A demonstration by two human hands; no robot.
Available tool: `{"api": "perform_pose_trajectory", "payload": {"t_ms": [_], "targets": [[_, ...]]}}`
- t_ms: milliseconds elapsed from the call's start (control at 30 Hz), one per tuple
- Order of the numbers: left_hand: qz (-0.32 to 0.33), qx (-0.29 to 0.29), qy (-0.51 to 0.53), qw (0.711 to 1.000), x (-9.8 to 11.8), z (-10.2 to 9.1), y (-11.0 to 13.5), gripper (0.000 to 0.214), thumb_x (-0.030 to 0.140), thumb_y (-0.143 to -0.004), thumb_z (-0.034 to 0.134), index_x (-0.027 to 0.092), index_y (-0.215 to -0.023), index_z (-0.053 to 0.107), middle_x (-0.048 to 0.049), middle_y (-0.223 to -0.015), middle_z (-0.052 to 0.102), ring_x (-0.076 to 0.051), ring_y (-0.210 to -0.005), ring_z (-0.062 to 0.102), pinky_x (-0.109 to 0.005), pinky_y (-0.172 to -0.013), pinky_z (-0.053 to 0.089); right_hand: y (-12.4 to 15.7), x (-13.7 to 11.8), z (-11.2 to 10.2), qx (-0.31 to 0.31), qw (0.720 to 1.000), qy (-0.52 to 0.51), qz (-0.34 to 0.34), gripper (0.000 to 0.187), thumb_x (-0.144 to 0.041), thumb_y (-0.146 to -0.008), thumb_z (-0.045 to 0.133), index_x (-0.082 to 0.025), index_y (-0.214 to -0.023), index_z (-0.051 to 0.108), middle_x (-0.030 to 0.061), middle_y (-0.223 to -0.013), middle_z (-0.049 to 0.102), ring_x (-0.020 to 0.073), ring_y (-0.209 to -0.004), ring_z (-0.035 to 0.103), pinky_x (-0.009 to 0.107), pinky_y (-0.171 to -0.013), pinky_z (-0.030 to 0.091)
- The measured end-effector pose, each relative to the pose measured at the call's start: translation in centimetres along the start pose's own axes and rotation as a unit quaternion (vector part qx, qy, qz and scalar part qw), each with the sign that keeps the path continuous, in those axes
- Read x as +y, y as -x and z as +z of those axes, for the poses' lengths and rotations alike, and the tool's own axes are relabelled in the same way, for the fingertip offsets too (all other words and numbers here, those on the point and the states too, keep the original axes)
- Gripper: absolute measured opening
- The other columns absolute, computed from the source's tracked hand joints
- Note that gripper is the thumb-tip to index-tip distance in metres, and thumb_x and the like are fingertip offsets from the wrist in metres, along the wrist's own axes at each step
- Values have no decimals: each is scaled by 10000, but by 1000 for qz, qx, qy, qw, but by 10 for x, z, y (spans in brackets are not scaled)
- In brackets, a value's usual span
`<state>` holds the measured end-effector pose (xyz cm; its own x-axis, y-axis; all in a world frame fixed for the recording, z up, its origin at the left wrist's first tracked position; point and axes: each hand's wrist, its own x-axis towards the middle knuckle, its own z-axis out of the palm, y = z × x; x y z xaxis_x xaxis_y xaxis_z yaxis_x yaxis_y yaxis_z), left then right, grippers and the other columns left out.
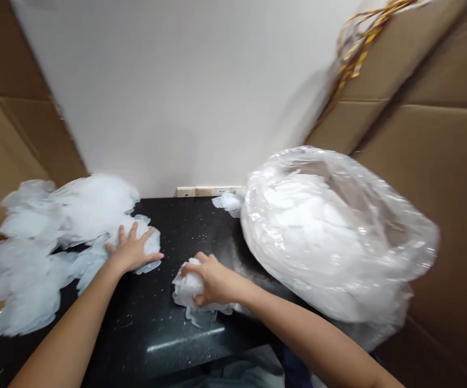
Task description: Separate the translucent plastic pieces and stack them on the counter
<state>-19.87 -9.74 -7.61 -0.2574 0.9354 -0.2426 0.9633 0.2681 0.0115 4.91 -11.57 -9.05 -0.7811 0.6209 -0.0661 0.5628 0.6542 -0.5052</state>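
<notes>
My left hand (131,251) lies with fingers spread on thin white translucent sheets (148,245), at the right edge of a larger pile (91,207) of the same pieces. Nearer the middle of the black table, my right hand (215,280) curls its fingers around a bunch of white translucent sheets (182,285), some of which spill out below the palm. To the right stands an open clear plastic bag (378,269) with many similar white pieces (306,210) inside. The exact material of the sheets is hard to make out.
A small clump of white sheets (229,201) lies at the back of the black table (156,307), before wall sockets (203,192). Cardboard (19,129) borders the left, and tall cardboard boxes (439,172) the right. Gold ties (362,48) hang at the upper right.
</notes>
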Motion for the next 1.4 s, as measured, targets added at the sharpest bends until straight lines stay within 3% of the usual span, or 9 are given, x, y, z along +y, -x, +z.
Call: {"api": "perform_pose_trajectory", "payload": {"t_ms": [233,467,567,633,700,833,1100,1267,1400], "targets": [[0,37,16,999,1,-9,-8,899,735,-749,540,315,-1525,366,-119,-1668,108,-521,-1479,-10,-798,-1003,225,1,5,-25,126,975,-172,66,466,-131,-611,768,-245,-1056,686,-33,-843,615,147,-751,576,241,-692,467],[11,60,42,997,0,-9,-7,870,714,-733,579,306,-1487,433,-139,-1645,205,-534,-1472,28,-826,-976,220,66,11,-153,356,909,-216,12,428,-201,-725,651,-238,-1150,619,12,-900,654,160,-724,608,273,-606,503],[5,48,43,998,1,-10,-5,837,681,-771,562,297,-1500,411,-138,-1660,138,-517,-1479,-15,-826,-998,180,86,52,-193,463,868,-69,164,518,-246,-722,675,-230,-1231,582,61,-1007,649,227,-848,639,373,-728,533],[7,37,46,998,2,-10,-3,834,681,-772,560,317,-1506,400,-131,-1666,106,-506,-1483,-35,-819,-1010,172,91,82,-200,409,864,39,290,623,-286,-691,741,-226,-1285,566,139,-1275,566,325,-1152,572,474,-933,480],[9,31,49,998,2,-10,-1,859,701,-755,562,330,-1511,391,-134,-1668,90,-503,-1483,-50,-815,-1014,171,93,107,-195,353,866,54,351,769,-286,-585,847,-163,-1296,582,250,-1422,440,470,-1323,416,601,-1025,373],[7,21,36,999,2,-9,1,883,720,-761,529,316,-1527,359,-143,-1669,57,-503,-1483,-70,-819,-1012,165,100,135,-180,221,874,108,419,892,-512,-691,785,-267,-1469,424,218,-1608,173,510,-1452,185,668,-1054,300],[14,-6,9,1000,1,0,0,902,718,-783,522,321,-1554,276,-135,-1671,-8,-497,-1481,-97,-791,-1038,140,105,71,-169,480,849,176,130,372,-141,-857,478,-216,-1188,631,133,-1251,611,310,-1198,564,544,-1002,433],[39,22,36,998,-1,4,-2,824,690,-807,529,326,-1526,356,-126,-1673,61,-487,-1492,-45,-750,-1070,159,57,0,-63,271,961,16,-58,261,-196,-905,560,-263,-1147,631,78,-1063,695,237,-954,673,412,-834,565],[2,169,112,979,-15,-2,-4,613,583,-938,378,312,-1485,440,-145,-1617,242,-427,-1434,275,-607,-1068,324,17,-11,33,185,980,11,-75,480,-206,-746,755,-250,-1203,614,139,-1241,615,342,-1056,647,521,-863,574]]}}
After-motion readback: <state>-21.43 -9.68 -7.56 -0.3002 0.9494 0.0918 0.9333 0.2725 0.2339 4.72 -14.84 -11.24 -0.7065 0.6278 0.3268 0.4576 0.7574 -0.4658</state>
